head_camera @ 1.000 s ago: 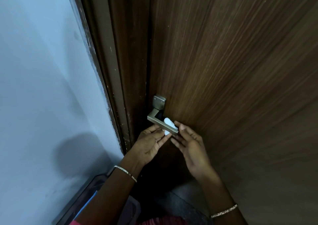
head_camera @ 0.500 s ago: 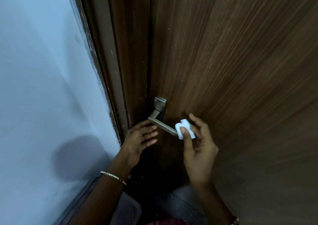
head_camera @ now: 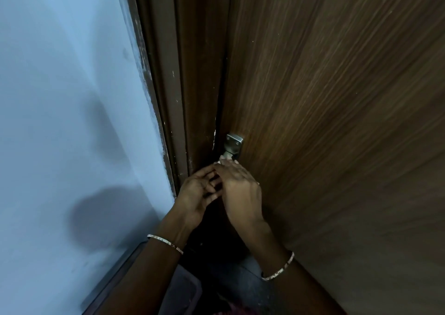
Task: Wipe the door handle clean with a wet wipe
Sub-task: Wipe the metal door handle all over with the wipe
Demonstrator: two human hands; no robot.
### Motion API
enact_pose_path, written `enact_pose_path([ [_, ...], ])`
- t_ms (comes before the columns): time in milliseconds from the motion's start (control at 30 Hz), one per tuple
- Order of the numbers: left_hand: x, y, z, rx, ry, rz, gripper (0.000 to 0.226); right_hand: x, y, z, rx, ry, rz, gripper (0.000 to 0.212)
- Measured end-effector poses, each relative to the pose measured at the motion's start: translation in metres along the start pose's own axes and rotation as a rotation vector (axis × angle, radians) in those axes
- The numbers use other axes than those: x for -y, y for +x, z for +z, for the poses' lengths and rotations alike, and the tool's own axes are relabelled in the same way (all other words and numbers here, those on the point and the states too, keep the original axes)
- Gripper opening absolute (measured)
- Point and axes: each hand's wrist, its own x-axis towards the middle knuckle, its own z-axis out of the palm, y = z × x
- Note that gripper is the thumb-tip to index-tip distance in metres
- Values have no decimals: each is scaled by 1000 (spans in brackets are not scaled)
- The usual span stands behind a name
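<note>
head view, looking down at the latch edge of the door [head_camera: 337, 122].

- door handle [head_camera: 234, 142]: metal, mounted close to the door's left edge, low in the view. only the square plate and short neck show; the lever is hidden under the right hand.
- wet wipe [head_camera: 218, 162]: a small white scrap shows at the right hand's fingertips, just below the neck and against the handle. the rest is covered.
- right hand [head_camera: 240, 189]: laid over the lever, back of the hand up, fingers together and curled down over the wipe and lever, tips pointing toward the door's left edge.
- left hand [head_camera: 197, 192]: just beside the right, palm turned toward it, fingers slightly apart and loosely curved, tips touching the right hand's fingers. cannot tell whether they hold anything beneath.
- bracelet on each wrist: left bracelet [head_camera: 166, 243], right bracelet [head_camera: 279, 269].
- room: the door frame [head_camera: 187, 74] runs right along the door's left edge, with only a dark narrow gap between them; the left hand sits in front of that frame. pale blue wall [head_camera: 60, 98] beyond the frame. broad bare door surface to the right of and above the handle.
</note>
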Motion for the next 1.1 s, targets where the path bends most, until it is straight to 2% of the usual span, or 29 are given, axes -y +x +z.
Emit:
enact_pose_path([
  [133, 1, 2, -4, -40, -8, -22, 66, -14, -23, -13, -55, 1, -24, 42],
  [300, 3, -4, -1, -54, 43, -41, 49, -32, -54, -26, -126, 98, 102, 38],
  [500, 15, -21, 8, -5, 152, -59, 28, -26, -60, -42, -285, 405, 376, 24],
  [567, 20, -29, 9, 46, 214, -33, 24, -22, -66, -47, -333, 588, 557, 18],
  [633, 25, -37, 10, 115, 264, -2, 23, -19, -72, -51, -333, 814, 765, 22],
  [700, 31, -47, 11, 159, 292, 25, 24, -18, -80, -53, -317, 944, 869, 20],
  [800, 41, -64, 14, 177, 301, 65, 25, -13, -92, -61, -281, 1108, 903, 13],
  [900, 53, -87, 20, 172, 290, 98, 27, -3, -111, -74, -249, 1167, 896, 10],
  [1100, 88, -147, 21, 29, 188, 200, 15, 10, -163, -103, -123, 1265, 834, 14],
])
